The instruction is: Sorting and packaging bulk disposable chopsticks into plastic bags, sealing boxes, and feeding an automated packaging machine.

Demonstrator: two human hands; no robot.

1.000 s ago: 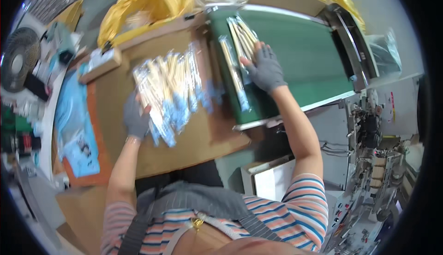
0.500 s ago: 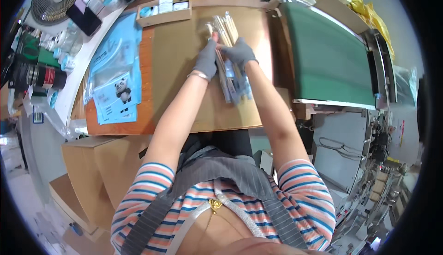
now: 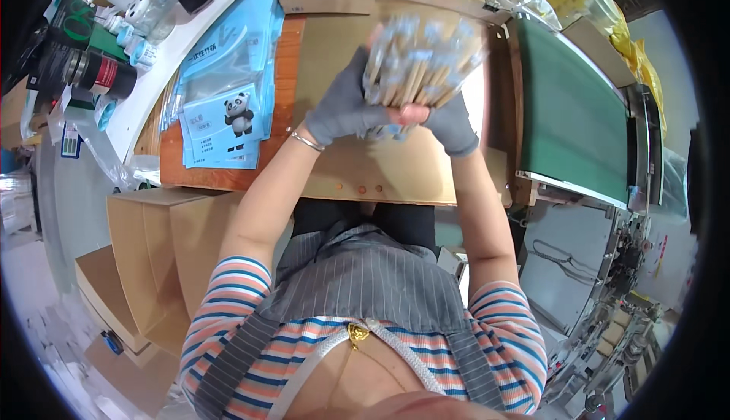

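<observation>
A thick bundle of wooden chopsticks (image 3: 418,62) in clear wrappers is gripped between my two gloved hands above the table. The ends of the bundle point up toward me, slightly smeared by motion. My left hand (image 3: 346,100), in a grey fingerless glove, closes round its left side. From the right and below, my right hand (image 3: 452,123), in a matching glove, presses round it too. Bare fingertips show at the bundle's lower edge; the other fingers are partly hidden behind the sticks.
Under the bundle lies a brown cardboard sheet (image 3: 334,165) on the wooden table. Blue printed bags (image 3: 220,127) are stacked at left, by a white shelf with bottles and a flask (image 3: 99,74). A small carton (image 3: 327,3) stands behind. A green conveyor belt (image 3: 570,108) runs at right.
The chopsticks lay lengthwise low over the cardboard; now they are lifted, nearer me, with their ends turned up. Both hands have moved apart round the bundle. My view has shifted.
</observation>
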